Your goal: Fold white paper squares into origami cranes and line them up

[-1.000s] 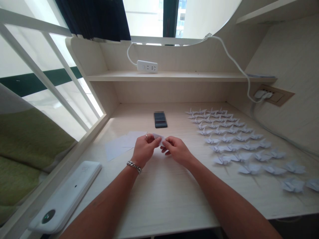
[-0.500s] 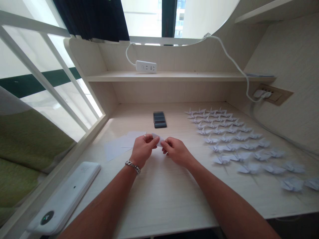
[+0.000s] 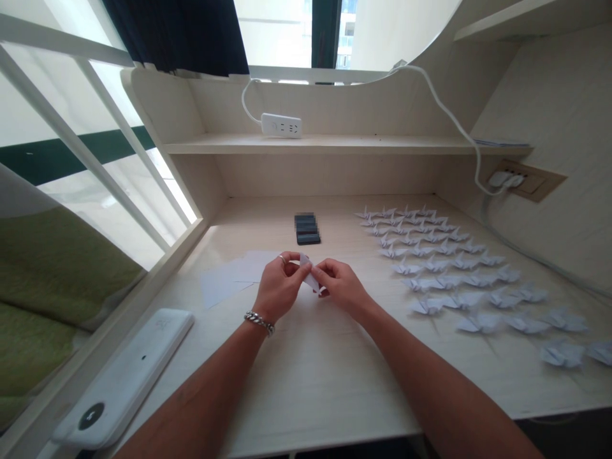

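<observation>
A small folded piece of white paper (image 3: 310,274) is held above the middle of the desk, between both hands. My left hand (image 3: 281,285) pinches its left side with thumb and fingers; a ring and a chain bracelet are on this hand and wrist. My right hand (image 3: 340,284) grips the paper's right side between thumb and index finger. The fingers partly cover the paper, so its exact folds are hidden. Flat sheets of white paper (image 3: 222,282) lie just left of my left hand. Several rows of folded paper cranes (image 3: 435,263) stand on the right of the desk.
A black phone (image 3: 307,229), partly pixelated, lies beyond my hands. At the left edge rests a long white device (image 3: 129,376) with a round dark display. A power strip (image 3: 281,125) sits on the shelf (image 3: 335,145), and a white cable (image 3: 447,115) runs to the wall socket (image 3: 528,181).
The folded paper has turned in my fingers, its long side now slanting down to the right. Both hands have shifted slightly to the right.
</observation>
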`<state>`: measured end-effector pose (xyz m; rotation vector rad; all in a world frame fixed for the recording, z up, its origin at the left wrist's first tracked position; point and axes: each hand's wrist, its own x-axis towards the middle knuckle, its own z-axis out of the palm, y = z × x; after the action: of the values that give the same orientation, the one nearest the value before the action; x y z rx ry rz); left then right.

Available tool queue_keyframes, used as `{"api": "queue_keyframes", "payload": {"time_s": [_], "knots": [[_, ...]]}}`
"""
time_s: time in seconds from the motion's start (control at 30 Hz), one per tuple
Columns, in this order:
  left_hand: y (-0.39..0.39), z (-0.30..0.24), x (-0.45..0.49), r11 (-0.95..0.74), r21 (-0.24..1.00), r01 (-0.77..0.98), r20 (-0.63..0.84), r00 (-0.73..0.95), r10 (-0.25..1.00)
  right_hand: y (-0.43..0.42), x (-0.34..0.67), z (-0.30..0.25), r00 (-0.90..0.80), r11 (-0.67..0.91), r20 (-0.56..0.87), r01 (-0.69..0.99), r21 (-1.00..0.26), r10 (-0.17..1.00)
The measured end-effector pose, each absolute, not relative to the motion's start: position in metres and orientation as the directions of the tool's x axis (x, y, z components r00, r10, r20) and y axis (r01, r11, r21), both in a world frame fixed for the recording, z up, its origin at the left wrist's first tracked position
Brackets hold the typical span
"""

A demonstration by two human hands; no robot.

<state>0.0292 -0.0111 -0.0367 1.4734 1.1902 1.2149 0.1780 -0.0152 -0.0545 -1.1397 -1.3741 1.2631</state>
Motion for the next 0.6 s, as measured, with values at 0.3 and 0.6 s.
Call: {"api": "queue_keyframes", "payload": {"time_s": [0.3, 0.6], "knots": [[-0.0094, -0.0351, 0.0280, -0.029, 0.999, -0.032, 0.031, 0.055, 0.998, -0.0120, 0.1773, -0.0569, -0.049, 0.015, 0.015, 0.001, -1.000, 0.999], [-0.0085, -0.0397, 0.0288, -0.049, 0.998, -0.040, 0.053, 0.100, 0.994, -0.0150, 0.1762, -0.0490, -0.065, -0.112, -0.109, -0.046, -0.993, 0.992]]}}
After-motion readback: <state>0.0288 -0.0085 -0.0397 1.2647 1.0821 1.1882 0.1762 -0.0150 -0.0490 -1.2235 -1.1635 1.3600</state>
